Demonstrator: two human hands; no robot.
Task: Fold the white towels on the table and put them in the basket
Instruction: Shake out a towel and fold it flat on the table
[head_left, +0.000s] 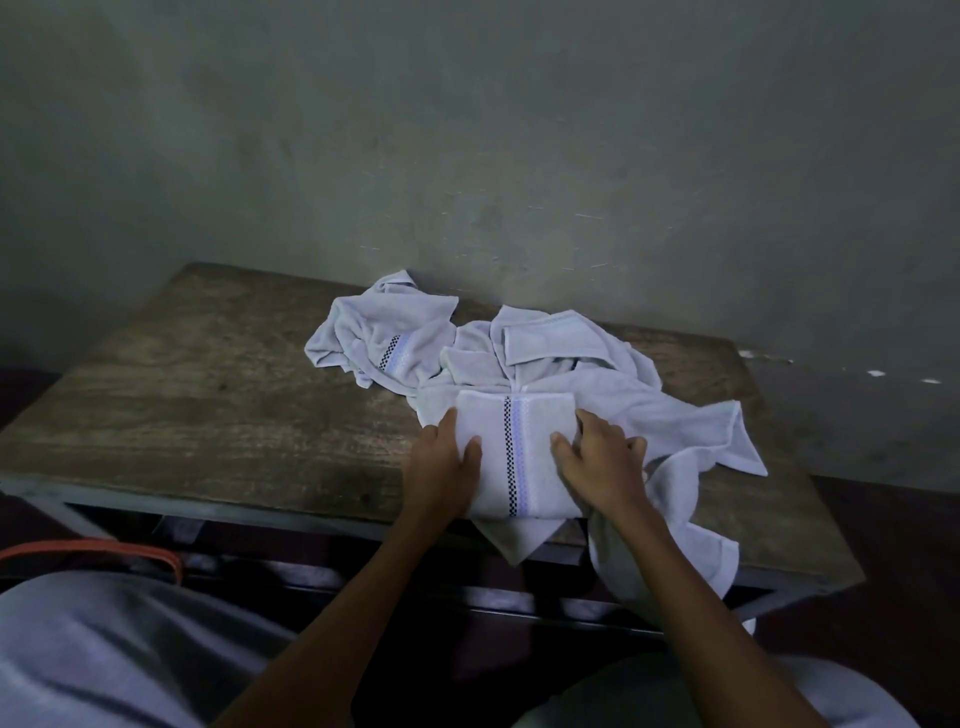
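Head view: the folded towel (514, 457) lies at the wooden table's (208, 395) near edge, its striped band (515, 457) running away from the person. The left hand (447, 462) and right hand (597, 457) pinch its two sides, thumbs on top. An orange rim (88, 548), probably the basket's, sits lower left, nearer the left hand.

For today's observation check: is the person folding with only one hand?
No, the left hand and the right hand both hold the folded towel by its sides.

tabletop (208, 405) open at left, towel heap (415, 338) behind, wall (519, 156) beyond
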